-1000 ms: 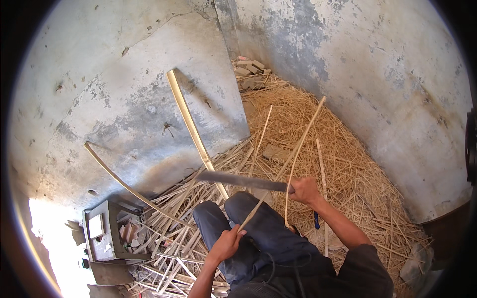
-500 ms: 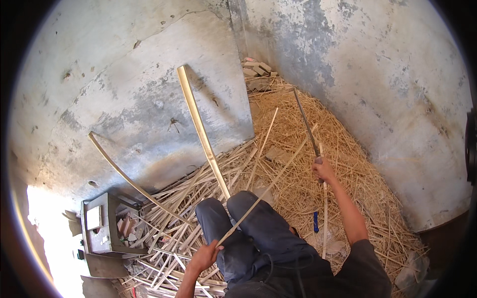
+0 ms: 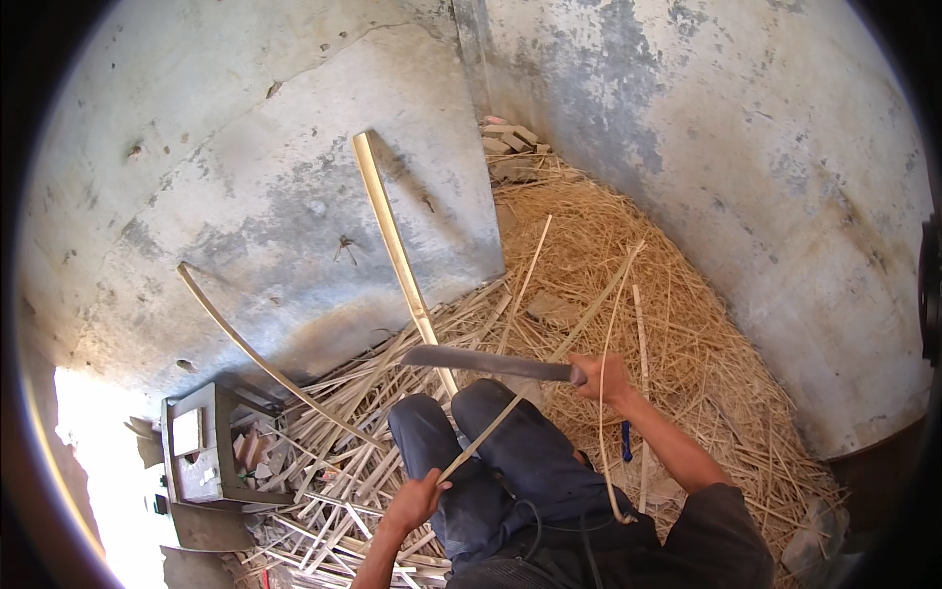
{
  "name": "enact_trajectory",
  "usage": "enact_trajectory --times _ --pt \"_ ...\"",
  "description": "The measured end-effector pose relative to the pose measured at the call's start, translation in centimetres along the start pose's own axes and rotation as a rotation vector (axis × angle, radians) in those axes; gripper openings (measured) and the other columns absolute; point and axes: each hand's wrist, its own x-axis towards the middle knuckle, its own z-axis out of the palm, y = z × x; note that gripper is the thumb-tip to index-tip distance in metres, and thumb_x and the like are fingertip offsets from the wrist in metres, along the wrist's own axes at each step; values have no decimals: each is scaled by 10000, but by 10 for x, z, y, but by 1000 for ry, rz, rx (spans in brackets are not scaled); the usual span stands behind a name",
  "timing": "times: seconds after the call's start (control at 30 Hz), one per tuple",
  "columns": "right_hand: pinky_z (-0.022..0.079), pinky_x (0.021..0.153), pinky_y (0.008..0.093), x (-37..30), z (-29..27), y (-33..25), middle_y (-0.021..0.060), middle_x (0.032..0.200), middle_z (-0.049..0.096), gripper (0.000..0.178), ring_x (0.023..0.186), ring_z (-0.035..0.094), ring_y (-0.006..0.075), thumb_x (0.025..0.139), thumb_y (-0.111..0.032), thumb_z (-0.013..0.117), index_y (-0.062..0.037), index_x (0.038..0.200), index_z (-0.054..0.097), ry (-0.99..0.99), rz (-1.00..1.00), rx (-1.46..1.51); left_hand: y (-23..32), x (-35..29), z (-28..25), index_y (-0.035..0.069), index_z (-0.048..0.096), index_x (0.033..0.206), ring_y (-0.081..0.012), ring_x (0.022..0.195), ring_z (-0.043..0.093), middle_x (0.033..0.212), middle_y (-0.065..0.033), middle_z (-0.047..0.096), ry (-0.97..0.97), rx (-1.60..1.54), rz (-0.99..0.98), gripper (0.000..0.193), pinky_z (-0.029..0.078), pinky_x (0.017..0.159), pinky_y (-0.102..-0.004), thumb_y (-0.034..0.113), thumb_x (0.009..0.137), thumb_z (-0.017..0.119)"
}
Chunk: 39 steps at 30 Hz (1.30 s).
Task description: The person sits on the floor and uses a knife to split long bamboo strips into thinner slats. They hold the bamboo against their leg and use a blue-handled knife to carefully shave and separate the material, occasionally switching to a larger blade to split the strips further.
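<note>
My left hand (image 3: 412, 501) is closed round the near end of a long bamboo strip (image 3: 520, 393), which slants across my knees toward the far right. A long-bladed knife (image 3: 481, 363) is gripped by its handle in my right hand (image 3: 601, 380). The blade points left, level above my knees, and crosses over the strip. From the strip's far end a thin bamboo sliver (image 3: 602, 393) curves back down to my lap; whether it is still joined there I cannot tell.
A wide split bamboo piece (image 3: 388, 226) leans on the wall (image 3: 245, 167), with a thinner one (image 3: 255, 344) to its left. Bamboo strips and shavings (image 3: 687, 344) cover the floor. A wooden box frame (image 3: 216, 442) lies at left; a blue object (image 3: 626, 442) lies at right.
My right hand has moved left and nearer, and the blade has swung from pointing away to pointing left. A curved sliver now hangs from the strip's far end.
</note>
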Motion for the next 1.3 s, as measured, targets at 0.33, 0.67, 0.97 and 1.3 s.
enact_trajectory --times 0.33,0.67,0.97,1.3 --pt "497 696 500 -45 -47 229 159 808 640 263 676 607 304 1000 -245 635 13 982 687 618 1153 195 -85 -132 -27 85 562 1047 -508 673 657 643 -263 636 162 169 -236 170 485 577 -614 195 971 667" --pt "447 615 484 -176 45 220 128 699 561 339 612 543 267 992 -292 654 21 873 603 274 1382 269 -52 -65 -16 18 601 997 -110 593 436 639 -2 459 55 -657 -272 398 377 545 -320 378 1130 495" --pt "559 784 508 -265 83 135 241 960 740 445 899 720 434 908 -391 736 -9 1135 717 -83 1305 -81 2 -32 -13 40 561 990 -70 560 320 686 42 383 -166 -1186 -215 440 270 506 -251 439 1140 450" --pt "546 933 506 -314 73 108 224 1140 730 399 1080 708 412 893 -295 759 -43 1197 706 -84 1480 -86 29 -5 -15 47 550 989 -70 552 317 696 33 388 -220 -1357 -82 515 250 497 -248 546 1097 488"
